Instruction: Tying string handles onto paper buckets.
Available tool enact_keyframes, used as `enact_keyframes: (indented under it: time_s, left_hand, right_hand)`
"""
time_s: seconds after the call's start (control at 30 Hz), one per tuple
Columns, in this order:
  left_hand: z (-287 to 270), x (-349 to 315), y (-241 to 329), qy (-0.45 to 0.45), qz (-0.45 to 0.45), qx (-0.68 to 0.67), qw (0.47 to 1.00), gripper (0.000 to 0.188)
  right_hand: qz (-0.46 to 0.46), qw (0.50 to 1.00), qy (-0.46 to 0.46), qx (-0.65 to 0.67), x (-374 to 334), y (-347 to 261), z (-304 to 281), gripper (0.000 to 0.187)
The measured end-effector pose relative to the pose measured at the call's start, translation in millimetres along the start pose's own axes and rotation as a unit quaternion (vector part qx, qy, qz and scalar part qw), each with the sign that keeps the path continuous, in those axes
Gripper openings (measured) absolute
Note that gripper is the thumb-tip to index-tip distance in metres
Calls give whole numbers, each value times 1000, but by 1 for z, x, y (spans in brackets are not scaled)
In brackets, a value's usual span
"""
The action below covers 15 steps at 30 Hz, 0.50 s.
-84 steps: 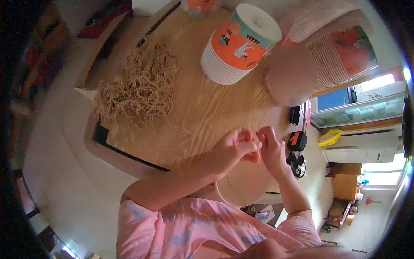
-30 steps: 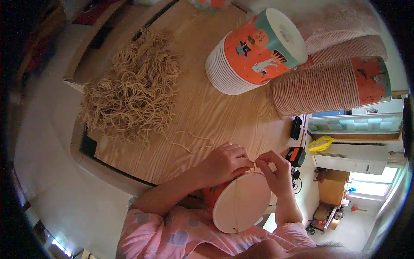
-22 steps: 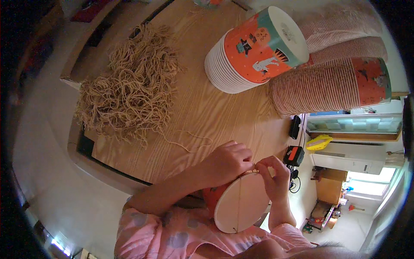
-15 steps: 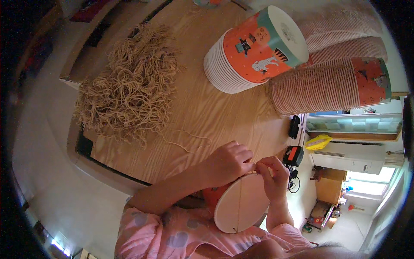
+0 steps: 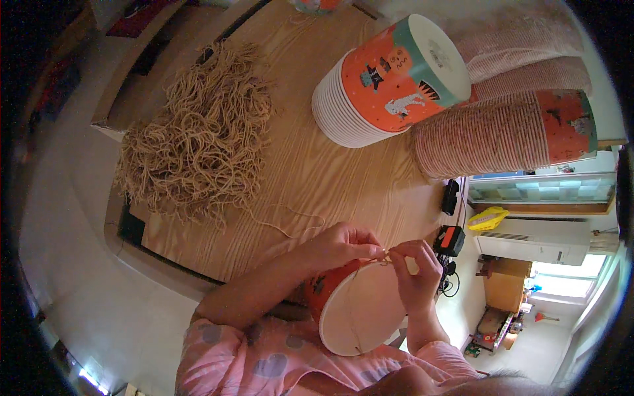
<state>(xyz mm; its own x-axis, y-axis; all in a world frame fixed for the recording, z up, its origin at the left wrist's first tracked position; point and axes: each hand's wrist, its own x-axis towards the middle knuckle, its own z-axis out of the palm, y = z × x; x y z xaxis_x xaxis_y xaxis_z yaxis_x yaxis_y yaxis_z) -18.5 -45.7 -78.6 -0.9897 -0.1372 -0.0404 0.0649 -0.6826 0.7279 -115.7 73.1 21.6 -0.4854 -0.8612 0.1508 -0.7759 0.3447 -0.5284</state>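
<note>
You keep the orange paper bucket (image 5: 360, 310) tipped against your lap just off the tabletop (image 5: 317, 178) edge, so your left hand (image 5: 343, 245) and right hand (image 5: 416, 274) can pinch a twine strand (image 5: 382, 259) at its rim, away from the twine heap (image 5: 198, 132).

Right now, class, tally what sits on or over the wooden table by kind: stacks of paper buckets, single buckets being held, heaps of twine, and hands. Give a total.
Stacks of paper buckets: 2, upright stack and lying stack
Held bucket: 1
Twine heap: 1
Hands: 2, left hand and right hand
Total: 6
</note>
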Motion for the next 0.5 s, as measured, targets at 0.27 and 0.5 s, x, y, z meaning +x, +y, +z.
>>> enact_keyframes:
  time_s: [0.27,0.5]
  left_hand:
    - [-3,-2,4,35,-108,-144,983,22]
    - [-3,1,-1,54,-57,-144,987,20]
  right_hand:
    - [-99,994,-7,-55,-1,2,1,22]
    - [-128,987,-35,-88,-2,-2,-1,27]
